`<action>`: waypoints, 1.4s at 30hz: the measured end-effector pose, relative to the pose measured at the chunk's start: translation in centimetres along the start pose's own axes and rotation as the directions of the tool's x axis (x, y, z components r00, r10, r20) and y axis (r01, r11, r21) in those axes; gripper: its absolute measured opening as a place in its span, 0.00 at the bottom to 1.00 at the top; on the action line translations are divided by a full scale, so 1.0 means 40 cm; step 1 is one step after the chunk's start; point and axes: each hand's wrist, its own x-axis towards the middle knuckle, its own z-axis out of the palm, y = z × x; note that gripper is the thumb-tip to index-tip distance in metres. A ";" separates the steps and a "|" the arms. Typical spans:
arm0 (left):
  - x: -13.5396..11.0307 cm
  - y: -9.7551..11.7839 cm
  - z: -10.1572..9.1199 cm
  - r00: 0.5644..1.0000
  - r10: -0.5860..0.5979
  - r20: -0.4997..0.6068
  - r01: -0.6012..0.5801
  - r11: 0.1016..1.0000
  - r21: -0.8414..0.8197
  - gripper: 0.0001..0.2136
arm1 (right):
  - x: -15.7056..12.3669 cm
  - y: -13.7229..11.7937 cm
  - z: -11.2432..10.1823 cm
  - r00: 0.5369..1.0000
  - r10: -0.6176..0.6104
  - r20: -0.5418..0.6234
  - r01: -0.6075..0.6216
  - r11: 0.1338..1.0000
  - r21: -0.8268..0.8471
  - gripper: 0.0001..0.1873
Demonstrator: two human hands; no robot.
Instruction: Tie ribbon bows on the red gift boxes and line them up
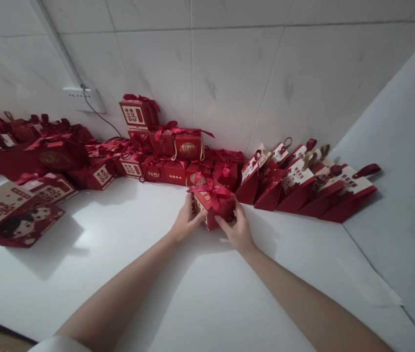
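Between my two hands is a red gift box (212,203) with a red ribbon bow on top and gold lettering. My left hand (187,220) grips its left side, the thumb across the front edge. On the right side, my right hand (239,227) is closed round it, thumb also at the front. The box is close to the white tabletop (163,274); whether it touches cannot be made out. Just behind it stands a row of similar red boxes (175,172), more stacked on top, with one box (137,115) highest at the left.
To the right, several red and white triangular boxes (300,181) with ribbon loops lean in rows near the side panel (394,195). More red boxes (53,159) crowd the left, a handled box (16,212) nearest. A wall socket (82,99) has a dark cable.
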 end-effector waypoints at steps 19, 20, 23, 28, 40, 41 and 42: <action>0.001 -0.060 -0.027 0.963 -0.232 0.139 0.270 0.843 -0.465 0.32 | 0.000 -0.033 -0.004 0.927 0.072 0.368 -0.188 0.939 0.289 0.40; 0.001 -0.064 -0.026 0.963 -0.244 0.117 0.270 0.843 -0.464 0.32 | 0.000 -0.034 -0.002 0.929 0.073 0.364 -0.188 0.938 0.292 0.40; 0.002 -0.069 -0.020 0.965 -0.249 0.082 0.258 0.846 -0.466 0.31 | 0.001 -0.035 0.001 0.930 0.070 0.362 -0.186 0.937 0.296 0.39; 0.004 -0.061 -0.020 0.967 -0.237 0.089 0.250 0.843 -0.476 0.29 | 0.002 -0.036 0.001 0.931 0.066 0.359 -0.187 0.931 0.312 0.37; 0.005 -0.059 -0.020 0.962 -0.253 0.104 0.270 0.814 -0.514 0.30 | -0.001 -0.031 0.000 0.930 0.068 0.361 -0.195 0.924 0.329 0.36; 0.004 -0.058 -0.021 0.962 -0.254 0.104 0.271 0.814 -0.513 0.30 | -0.001 -0.029 0.000 0.930 0.070 0.360 -0.196 0.924 0.328 0.36; 0.004 -0.058 -0.021 0.961 -0.256 0.104 0.272 0.815 -0.512 0.30 | -0.001 -0.028 0.000 0.931 0.071 0.358 -0.196 0.924 0.327 0.36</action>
